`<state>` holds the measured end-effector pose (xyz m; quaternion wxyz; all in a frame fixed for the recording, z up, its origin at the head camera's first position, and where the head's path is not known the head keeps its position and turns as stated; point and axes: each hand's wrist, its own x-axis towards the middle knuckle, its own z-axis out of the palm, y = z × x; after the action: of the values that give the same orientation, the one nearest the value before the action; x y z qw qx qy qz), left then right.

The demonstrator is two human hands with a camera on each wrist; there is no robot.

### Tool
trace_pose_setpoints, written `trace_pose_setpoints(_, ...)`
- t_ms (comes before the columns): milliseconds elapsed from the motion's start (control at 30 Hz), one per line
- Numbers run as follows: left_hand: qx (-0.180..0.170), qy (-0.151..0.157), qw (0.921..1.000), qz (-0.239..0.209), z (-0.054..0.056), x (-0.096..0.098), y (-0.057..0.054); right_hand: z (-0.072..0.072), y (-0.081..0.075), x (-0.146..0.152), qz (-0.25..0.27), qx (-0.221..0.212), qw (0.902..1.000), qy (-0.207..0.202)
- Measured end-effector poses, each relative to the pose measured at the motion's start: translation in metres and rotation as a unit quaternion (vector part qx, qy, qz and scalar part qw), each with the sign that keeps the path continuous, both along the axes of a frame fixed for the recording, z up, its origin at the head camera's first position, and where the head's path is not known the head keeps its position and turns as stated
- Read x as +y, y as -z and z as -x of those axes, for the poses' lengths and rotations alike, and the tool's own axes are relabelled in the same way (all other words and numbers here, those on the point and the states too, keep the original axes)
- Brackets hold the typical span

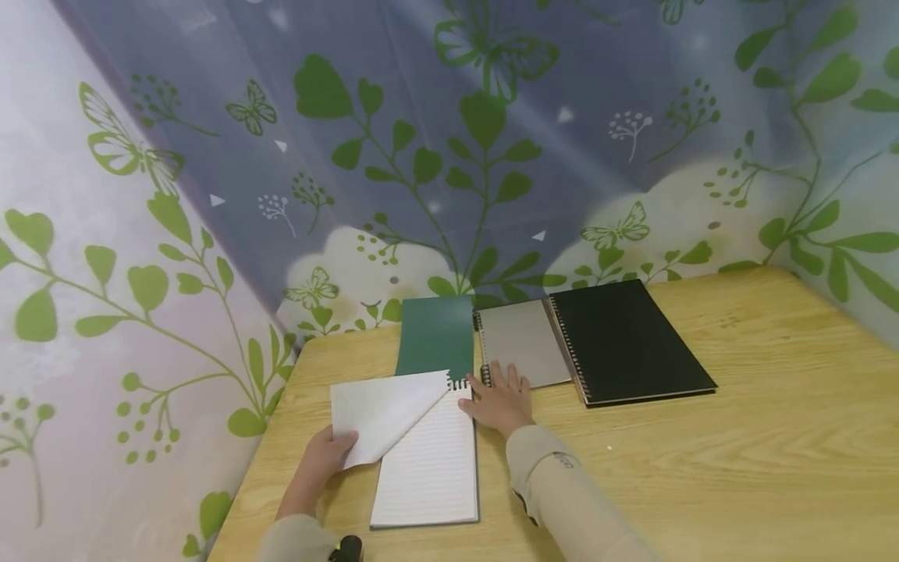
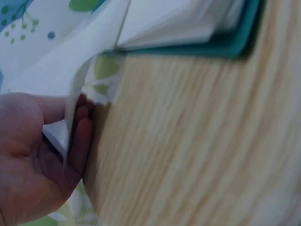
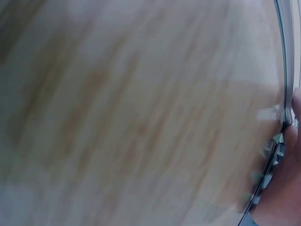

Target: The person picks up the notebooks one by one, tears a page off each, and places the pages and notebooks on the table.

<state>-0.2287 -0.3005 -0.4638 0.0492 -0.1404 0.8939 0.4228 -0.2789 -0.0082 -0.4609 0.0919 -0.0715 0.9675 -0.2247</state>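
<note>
A green-covered spiral notebook (image 1: 428,476) lies open on the table, lined paper facing up and its green cover (image 1: 435,336) folded out beyond the coil. My left hand (image 1: 323,460) pinches the lower left corner of a white page (image 1: 386,414), lifted and swung askew to the left. In the left wrist view the page (image 2: 77,89) passes between thumb and fingers of that hand (image 2: 42,141). My right hand (image 1: 504,402) rests with fingers spread at the notebook's upper right corner, beside the coil (image 1: 460,383). Only its edge (image 3: 282,179) shows in the right wrist view.
Right of the green notebook, a second spiral notebook lies open, with a grey-beige page (image 1: 525,343) and a black cover (image 1: 625,343). All lie on a wood-grain table (image 1: 794,437). A leaf-patterned curtain (image 1: 421,156) hangs along the table's back and left edges.
</note>
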Motion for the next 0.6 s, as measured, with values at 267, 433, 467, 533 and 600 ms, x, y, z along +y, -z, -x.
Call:
trace_pose_setpoints(267, 0.008, 0.001, 1.0, 0.002, -0.002, -0.003, 0.002, -0.002, -0.001, 0.0, 0.0, -0.002, 1.0, -0.001)
trace_pose_setpoints(433, 0.01, 0.001, 0.9998, 0.018, -0.002, -0.008, 0.004, -0.002, -0.001, -0.001, 0.002, -0.003, 1.0, 0.0)
trace_pose_setpoints(467, 0.01, 0.0, 0.9998, 0.019, -0.003, -0.01, 0.004, -0.001, -0.001, -0.001, 0.004, -0.002, 1.0, -0.001)
trace_pose_setpoints(533, 0.013, -0.001, 0.9998, 0.016, -0.002, -0.011, 0.005, -0.001, -0.001, 0.0, 0.005, -0.001, 1.0, -0.002)
trace_pose_setpoints(600, 0.014, -0.001, 0.9998, 0.011, -0.002, -0.012, 0.005, -0.001, -0.001, 0.0, 0.006, 0.001, 1.0, -0.002)
